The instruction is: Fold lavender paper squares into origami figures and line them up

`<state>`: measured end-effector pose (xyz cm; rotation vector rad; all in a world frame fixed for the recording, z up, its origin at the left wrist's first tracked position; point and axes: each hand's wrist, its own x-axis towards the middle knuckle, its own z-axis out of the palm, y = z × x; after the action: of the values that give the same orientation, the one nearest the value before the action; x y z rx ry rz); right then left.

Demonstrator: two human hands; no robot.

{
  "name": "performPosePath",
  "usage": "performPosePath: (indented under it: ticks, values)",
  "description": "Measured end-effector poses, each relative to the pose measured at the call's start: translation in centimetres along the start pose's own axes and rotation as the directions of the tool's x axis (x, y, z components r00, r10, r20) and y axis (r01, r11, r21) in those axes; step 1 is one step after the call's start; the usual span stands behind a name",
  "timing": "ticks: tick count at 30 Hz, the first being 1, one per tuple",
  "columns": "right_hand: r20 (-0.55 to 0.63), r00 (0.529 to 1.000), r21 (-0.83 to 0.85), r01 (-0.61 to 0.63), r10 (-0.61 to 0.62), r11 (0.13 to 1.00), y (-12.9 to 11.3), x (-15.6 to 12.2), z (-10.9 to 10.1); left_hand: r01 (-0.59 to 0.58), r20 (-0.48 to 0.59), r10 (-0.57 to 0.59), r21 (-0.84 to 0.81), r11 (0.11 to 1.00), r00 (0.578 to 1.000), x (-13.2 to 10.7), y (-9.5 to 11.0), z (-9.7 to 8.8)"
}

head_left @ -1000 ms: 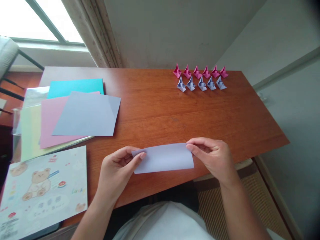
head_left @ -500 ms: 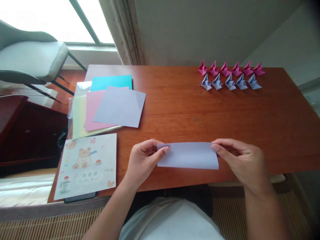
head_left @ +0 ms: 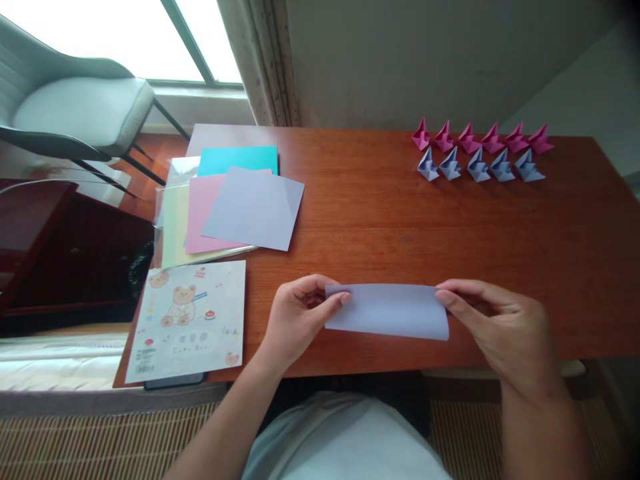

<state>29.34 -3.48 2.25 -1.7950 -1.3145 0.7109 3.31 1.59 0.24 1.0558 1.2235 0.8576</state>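
A pale lavender sheet of paper, doubled over into a long strip, is held near the table's front edge. My left hand pinches its upper left corner between thumb and fingers. At the opposite upper corner, my right hand pinches it the same way. The lower edge bows in a soft curve. Beyond the hands, at the far right of the table, stand a row of pink folded paper figures and a row of lavender folded paper figures.
Loose sheets lie at the left: a lavender sheet over pink, yellow and a turquoise sheet. In front of them is a pad with a bear print, above a dark flat object. A chair stands beyond the wooden table.
The whole view has shifted slightly, so things sit a little further right in the picture. Both hands keep their pinch on the doubled paper, whose shape looks nearly the same.
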Motion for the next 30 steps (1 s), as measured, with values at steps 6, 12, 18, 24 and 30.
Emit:
performPosePath:
  ticks: [6, 12, 18, 24, 30]
  values:
    - [-0.002, 1.000, -0.008, 0.003, -0.003, 1.000, 0.0, 0.0, 0.0, -0.009, -0.001, 0.009, -0.010, 1.000, 1.000, 0.0, -0.1, 0.0]
    - [0.000, 1.000, -0.002, 0.011, -0.011, 1.000, 0.1, 0.0, 0.0, -0.005, 0.012, 0.005, -0.004, 1.000, 1.000, 0.0, 0.1, 0.0]
    - [0.022, 0.999, -0.023, 0.042, -0.042, 0.999, -0.1, 0.0, 0.1, -0.015, 0.020, 0.015, 0.020, 1.000, 1.000, 0.1, 0.0, -0.2]
    - [0.095, 0.993, -0.038, 0.067, -0.063, 0.997, -0.2, 0.4, 0.1, 0.001, 0.037, 0.000, -0.017, 1.000, 0.999, 0.3, 0.0, -0.4]
    - [0.154, 0.985, -0.031, 0.078, -0.072, 0.996, 0.1, 1.0, 0.2, 0.003, 0.021, -0.002, -0.052, 0.999, 1.000, 0.3, 0.1, -0.5]
